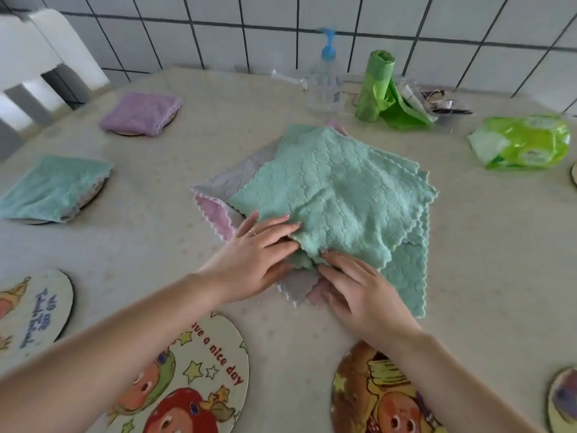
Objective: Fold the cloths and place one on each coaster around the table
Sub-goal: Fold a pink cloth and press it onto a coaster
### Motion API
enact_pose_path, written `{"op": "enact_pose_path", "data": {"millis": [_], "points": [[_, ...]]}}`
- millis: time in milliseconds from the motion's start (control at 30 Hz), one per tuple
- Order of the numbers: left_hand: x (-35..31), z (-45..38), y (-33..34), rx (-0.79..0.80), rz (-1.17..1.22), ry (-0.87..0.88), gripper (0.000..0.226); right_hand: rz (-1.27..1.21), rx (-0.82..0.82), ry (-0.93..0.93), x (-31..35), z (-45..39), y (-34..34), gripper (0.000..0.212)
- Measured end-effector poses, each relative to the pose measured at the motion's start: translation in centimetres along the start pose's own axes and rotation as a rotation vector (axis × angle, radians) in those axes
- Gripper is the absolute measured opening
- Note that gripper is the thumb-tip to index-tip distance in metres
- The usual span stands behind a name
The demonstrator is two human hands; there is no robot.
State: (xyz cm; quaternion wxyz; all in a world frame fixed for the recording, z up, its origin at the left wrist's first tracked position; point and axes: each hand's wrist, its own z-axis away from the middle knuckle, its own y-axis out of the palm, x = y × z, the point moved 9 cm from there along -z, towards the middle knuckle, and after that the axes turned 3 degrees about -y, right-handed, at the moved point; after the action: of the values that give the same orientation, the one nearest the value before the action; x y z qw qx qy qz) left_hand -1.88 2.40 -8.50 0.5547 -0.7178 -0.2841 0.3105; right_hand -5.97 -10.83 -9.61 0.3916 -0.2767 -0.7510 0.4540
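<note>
Table [468, 245]: green cloth [337, 195] (topmost) pinched by both hands' fingers [282, 226].

You have a fluffy green cloth [337, 195] on top of the pile, its nap embossed in a scale pattern and its edge cut wavy. The grey cloth [231, 179] and pink cloth [215, 214] under it look like the same plush stuff. Your bench [156, 232] wears a matt, faintly speckled cover. The coaster [199, 370] nearest you is a flat printed board with a slight sheen. The wipes pack [524, 142] is glossy plastic film; the bottle [324, 85] is clear plastic.
</note>
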Motion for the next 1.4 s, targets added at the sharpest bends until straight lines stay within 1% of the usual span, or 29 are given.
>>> {"op": "enact_pose_path", "data": {"millis": [67,167,233,333,400,467,533,667,733,833,867,967,1100,1133,1200,1267,1300,1333,1400], "points": [[0.1,-0.2,-0.3,-0.088,0.055,-0.001,0.043,0.000,-0.073,-0.037,-0.6,0.5,-0.7,0.033],[0.3,-0.4,-1.2,-0.183,0.140,-0.011,0.045,-0.067,-0.163,0.001,-1.3,0.3,-2.1,0.032],[0.6,-0.9,-2.0,-0.230,0.149,-0.012,0.040,-0.099,-0.223,0.010,-1.3,-0.5,-3.6,0.032],[-0.3,-0.8,-4.5,-0.329,0.172,-0.008,0.033,-0.067,-0.296,0.029,-0.3,-0.9,-6.7,0.028],[-1.0,-0.1,-6.7,-0.426,0.195,-0.074,0.028,-0.037,-0.327,0.037,1.0,-0.8,-9.0,0.027],[-1.9,0.5,-9.0,-0.499,0.153,-0.111,0.026,-0.013,-0.359,0.012,2.7,-0.5,-11.9,0.026],[-3.8,1.1,-11.6,-0.581,0.040,-0.045,0.028,0.016,-0.411,-0.015,4.2,-0.2,-15.1,0.025],[-6.5,3.3,-16.9,-0.777,0.024,0.002,0.025,0.000,-0.539,-0.037,6.1,0.9,-20.8,0.025],[-7.6,4.2,-18.9,-0.807,-0.027,-0.005,0.027,-0.029,-0.570,-0.069,7.1,1.3,-22.5,0.027],[-7.3,4.1,-21.1,-0.758,-0.049,-0.060,0.040,-0.039,-0.593,-0.090,7.6,1.4,-24.4,0.028],[-6.7,4.0,-21.7,-0.739,-0.063,-0.087,0.041,-0.049,-0.610,-0.090,7.6,1.4,-25.1,0.027],[-4.6,4.6,-23.1,-0.737,-0.095,-0.148,0.027,-0.116,-0.664,-0.043,6.9,1.4,-26.7,0.023],[0.8,6.8,-23.2,-0.719,0.086,-0.362,0.006,-0.136,-0.644,0.085,4.9,-0.2,-27.4,0.011],[2.0,7.2,-23.1,-0.703,0.168,-0.405,0.010,-0.121,-0.620,0.126,4.3,-0.9,-27.3,0.008],[4.1,7.9,-22.8,-0.693,0.394,-0.456,0.021,-0.113,-0.499,0.222,3.3,-2.3,-26.0,0.013],[5.6,9.0,-23.1,-0.770,0.581,-0.501,0.027,-0.139,-0.324,0.313,3.0,-3.7,-23.7,0.018],[6.2,9.5,-23.5,-0.827,0.635,-0.517,0.024,-0.173,-0.296,0.319,3.3,-4.2,-23.1,0.019],[6.5,10.0,-24.0,-0.879,0.675,-0.525,0.019,-0.235,-0.328,0.307,3.7,-4.7,-23.0,0.019],[6.2,10.9,-25.3,-0.963,0.715,-0.502,0.023,-0.355,-0.480,0.252,5.0,-5.1,-24.0,0.019]]}}
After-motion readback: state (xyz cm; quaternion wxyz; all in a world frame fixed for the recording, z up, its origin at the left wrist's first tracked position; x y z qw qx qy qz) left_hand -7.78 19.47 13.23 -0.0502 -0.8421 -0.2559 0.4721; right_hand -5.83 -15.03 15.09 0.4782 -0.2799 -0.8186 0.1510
